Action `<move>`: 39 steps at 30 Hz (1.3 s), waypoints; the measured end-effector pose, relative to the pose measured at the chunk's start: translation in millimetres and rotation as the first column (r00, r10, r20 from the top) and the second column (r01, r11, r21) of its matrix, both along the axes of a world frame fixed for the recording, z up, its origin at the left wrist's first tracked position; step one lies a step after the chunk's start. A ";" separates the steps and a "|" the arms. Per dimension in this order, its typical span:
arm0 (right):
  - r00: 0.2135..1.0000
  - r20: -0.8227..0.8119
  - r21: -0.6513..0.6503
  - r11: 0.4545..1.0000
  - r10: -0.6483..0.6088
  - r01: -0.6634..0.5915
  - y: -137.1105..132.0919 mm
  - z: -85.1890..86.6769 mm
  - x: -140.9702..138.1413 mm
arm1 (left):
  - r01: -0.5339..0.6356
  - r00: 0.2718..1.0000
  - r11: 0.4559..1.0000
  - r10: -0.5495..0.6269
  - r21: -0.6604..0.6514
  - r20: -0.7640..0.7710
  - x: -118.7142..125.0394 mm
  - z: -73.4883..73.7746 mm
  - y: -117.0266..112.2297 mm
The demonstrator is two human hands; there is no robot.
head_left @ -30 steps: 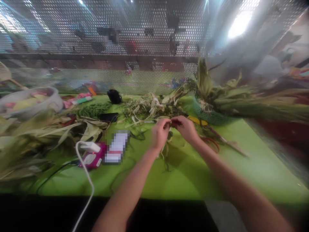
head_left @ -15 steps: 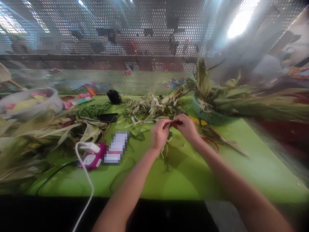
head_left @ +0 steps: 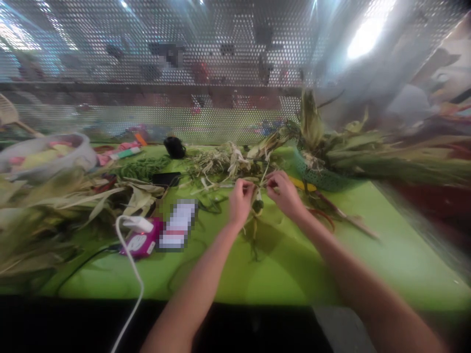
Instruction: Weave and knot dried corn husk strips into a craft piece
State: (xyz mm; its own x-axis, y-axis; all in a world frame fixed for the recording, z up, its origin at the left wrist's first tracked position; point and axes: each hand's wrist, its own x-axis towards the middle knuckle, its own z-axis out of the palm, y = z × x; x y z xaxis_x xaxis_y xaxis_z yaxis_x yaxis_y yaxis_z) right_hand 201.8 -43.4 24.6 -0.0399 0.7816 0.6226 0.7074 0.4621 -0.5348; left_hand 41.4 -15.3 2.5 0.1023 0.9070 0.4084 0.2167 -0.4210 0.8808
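Note:
Above the green table, a small bundle of corn husk (head_left: 259, 205) with a green knob-like middle hangs between my hands, its thin strands trailing downward. A pale husk strip (head_left: 264, 175) sticks up from its top. My left hand (head_left: 241, 200) is closed in a pinch at the left of the bundle. On the other side, my right hand (head_left: 282, 192) pinches too, fingertips close to the strip. What lies between the fingertips is thin and blurred, seemingly ends of husk strip.
Husks (head_left: 136, 201) pile on the left, near a phone (head_left: 179, 224) and a purple device (head_left: 142, 242) with a white cable. Shredded husk (head_left: 217, 162) lies behind my hands. A green basket (head_left: 324, 174) of husks and yellow-handled scissors (head_left: 303, 185) are at right.
My hands have moved apart from touching fingertips to a small gap. The bundle's green middle and the upright pale strip now show between them.

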 end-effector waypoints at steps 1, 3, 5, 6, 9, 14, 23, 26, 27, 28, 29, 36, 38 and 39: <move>1.000 0.021 0.015 1.000 -0.002 0.001 0.3 -0.3 1.1 | -0.007 1.000 0.999 0.008 -0.037 0.014 0.1 0.1 0.7; 0.998 0.056 0.045 0.999 -0.012 0.009 -0.2 0.6 1.9 | 0.000 0.999 0.994 0.005 -0.110 0.046 1.0 0.4 1.5; 0.998 0.068 0.068 0.998 -0.015 0.011 -2.4 2.6 0.3 | 0.024 0.997 0.984 -0.010 -0.175 0.078 2.6 0.6 1.3; 0.998 0.066 0.074 0.997 -0.010 0.005 -3.9 3.6 -1.4 | 0.041 0.995 0.977 -0.022 -0.207 0.094 3.6 0.5 0.8; 0.998 0.012 0.043 0.998 0.056 -0.056 -8.0 4.0 -7.7 | 0.120 0.985 0.953 -0.079 -0.280 0.154 6.5 -0.7 -1.0; 0.964 -0.232 -0.180 0.968 0.130 -0.174 -6.9 -0.4 -14.0 | 0.106 0.988 0.955 -0.070 -0.276 0.139 8.9 -4.4 0.5; 0.930 -0.358 -0.261 0.948 0.080 -0.182 -1.7 4.8 -11.7 | -0.001 0.990 0.986 0.025 -0.168 0.142 6.6 2.2 8.6; 0.860 -0.510 -0.229 0.958 0.033 -0.172 -5.4 9.7 -6.5 | 0.070 0.966 0.975 -0.014 -0.211 0.256 1.4 3.9 7.6; 0.843 -0.538 -0.224 0.962 0.013 -0.158 -7.0 11.6 -5.9 | 0.078 0.952 0.969 -0.003 -0.233 0.305 0.0 3.6 7.3; 0.840 -0.543 -0.235 0.960 -0.002 -0.150 -8.7 13.0 -6.5 | 0.076 0.937 0.964 0.019 -0.256 0.350 -0.9 3.0 7.2; 0.852 -0.523 -0.262 0.953 -0.008 -0.151 -10.3 13.6 -8.4 | 0.071 0.919 0.960 0.043 -0.271 0.393 -1.4 2.5 7.1; 0.911 -0.413 -0.382 0.911 -0.018 -0.155 -12.7 -12.4 -47.6 | 0.148 0.765 0.930 0.108 -0.336 0.635 5.9 14.0 -3.1; 0.852 -0.524 -0.365 0.903 0.002 -0.227 -9.4 -20.1 -57.3 | 0.222 0.696 0.908 0.108 -0.355 0.710 7.8 20.2 -6.4; 0.821 -0.571 -0.352 0.895 0.027 -0.275 -7.3 -21.3 -60.2 | 0.261 0.658 0.899 0.100 -0.351 0.746 7.3 22.8 -6.2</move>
State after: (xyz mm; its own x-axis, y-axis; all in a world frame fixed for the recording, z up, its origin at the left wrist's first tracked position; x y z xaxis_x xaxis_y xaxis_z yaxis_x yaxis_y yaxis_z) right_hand 141.7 -50.7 3.3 0.0646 0.9757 0.2093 0.1856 0.1943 -0.9632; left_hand 48.7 -21.5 25.2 0.0155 0.9998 -0.0109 -0.5894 0.0180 0.8077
